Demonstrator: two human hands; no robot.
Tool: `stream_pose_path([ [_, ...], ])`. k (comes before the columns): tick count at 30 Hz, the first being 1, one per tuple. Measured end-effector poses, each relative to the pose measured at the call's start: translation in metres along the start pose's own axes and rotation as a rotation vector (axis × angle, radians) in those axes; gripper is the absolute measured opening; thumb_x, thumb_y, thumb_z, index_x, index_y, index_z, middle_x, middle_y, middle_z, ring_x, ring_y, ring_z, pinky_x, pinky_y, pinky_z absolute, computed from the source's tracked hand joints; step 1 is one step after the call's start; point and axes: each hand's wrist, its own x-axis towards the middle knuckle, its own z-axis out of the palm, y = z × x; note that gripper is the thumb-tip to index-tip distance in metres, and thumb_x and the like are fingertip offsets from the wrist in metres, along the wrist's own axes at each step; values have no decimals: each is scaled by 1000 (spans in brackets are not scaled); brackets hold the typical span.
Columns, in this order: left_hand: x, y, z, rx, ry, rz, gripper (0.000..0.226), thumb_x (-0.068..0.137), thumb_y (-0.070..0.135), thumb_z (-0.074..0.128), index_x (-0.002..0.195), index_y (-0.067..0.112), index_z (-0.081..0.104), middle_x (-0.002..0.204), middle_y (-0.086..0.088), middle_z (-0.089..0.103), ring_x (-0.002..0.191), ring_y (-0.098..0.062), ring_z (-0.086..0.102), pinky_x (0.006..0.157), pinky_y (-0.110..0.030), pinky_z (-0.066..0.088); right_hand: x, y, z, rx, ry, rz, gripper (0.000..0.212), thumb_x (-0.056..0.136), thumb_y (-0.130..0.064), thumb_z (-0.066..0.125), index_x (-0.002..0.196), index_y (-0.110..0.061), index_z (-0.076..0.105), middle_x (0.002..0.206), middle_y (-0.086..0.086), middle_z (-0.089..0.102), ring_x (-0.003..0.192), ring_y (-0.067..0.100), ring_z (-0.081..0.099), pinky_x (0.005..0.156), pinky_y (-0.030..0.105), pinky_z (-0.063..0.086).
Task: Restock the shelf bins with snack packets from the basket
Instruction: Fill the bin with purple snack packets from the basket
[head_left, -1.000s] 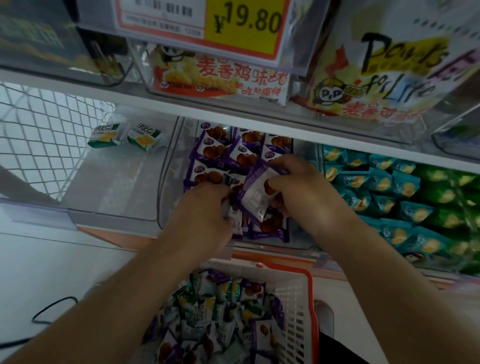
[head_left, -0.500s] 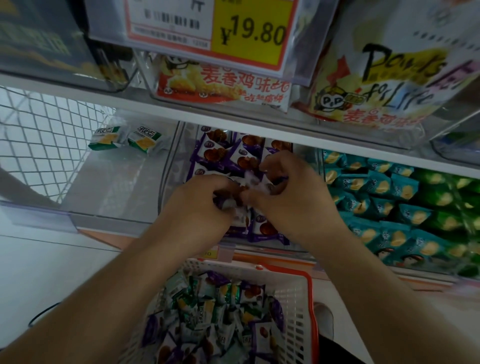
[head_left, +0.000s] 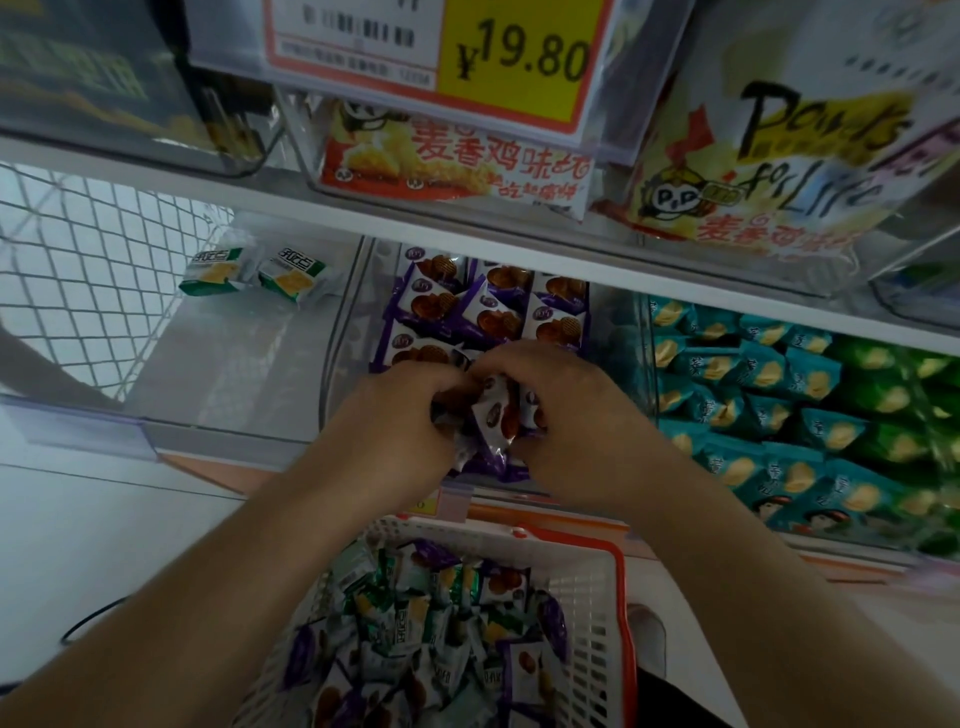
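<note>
Head view: at frame centre, the left hand (head_left: 400, 415) and right hand (head_left: 576, 415) meet over the clear middle bin (head_left: 348, 332), fingers of both curled around purple snack packets (head_left: 493, 415) pinched between them. More purple packets fill that bin behind. At lower centre, the white basket (head_left: 592, 613) holds mixed packets. 2 green packets (head_left: 254, 270) lie in the upper-left bin.

Front rows of purple-and-white biscuit packets (head_left: 496, 415) hidden behind left hand (head_left: 400, 415) and right hand (head_left: 576, 415). Red-and-yellow paper price tag (head_left: 431, 47) cut off by top edge, small print blurred. White plastic basket (head_left: 587, 613) cropped at bottom edge. Green crisp packets (head_left: 893, 395) smeared at right.
</note>
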Motion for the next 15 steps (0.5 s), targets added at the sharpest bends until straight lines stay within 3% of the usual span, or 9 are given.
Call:
stream_pose_path([
  [2,-1,1,-1,18,-20,-10,40,96,13,65,129,36,70,120,10,71,96,-6,64,73,-12,45,1,5,10,-50,57,-77,59,70,-2,84,124,-22,72,128,-6,66,120,15,59,110,32,43],
  [4,-2,3,-3,23,-21,-13,36,97,16,65,127,35,71,118,11,72,90,-3,63,71,-10,44,1,6,14,-58,84,-57,53,71,-8,86,120,-23,74,126,-6,68,118,19,60,108,37,45],
  [7,-5,8,-5,33,11,-18,36,98,14,62,128,33,69,111,15,68,84,2,59,70,-8,43,3,7,13,-32,135,8,34,76,-14,88,107,-20,75,111,-5,65,103,17,61,93,35,53],
  [10,-7,12,-9,56,47,-13,32,96,12,62,119,32,71,102,14,68,92,-8,65,67,-7,44,4,2,0,18,234,94,17,83,-22,86,93,-17,74,101,-4,60,92,11,56,79,12,44],
  [11,-8,13,-11,74,60,-8,30,96,11,62,116,31,71,101,13,68,91,-7,65,66,-7,43,3,0,-7,-4,239,111,13,86,-23,84,91,-17,73,99,-4,59,90,10,54,76,11,43],
  [15,-10,19,-14,115,99,7,40,96,6,62,128,28,71,125,6,70,94,-1,56,80,-9,42,-2,-16,-26,-344,118,155,17,92,-30,75,83,-17,67,93,1,57,90,19,55,83,33,53],
])
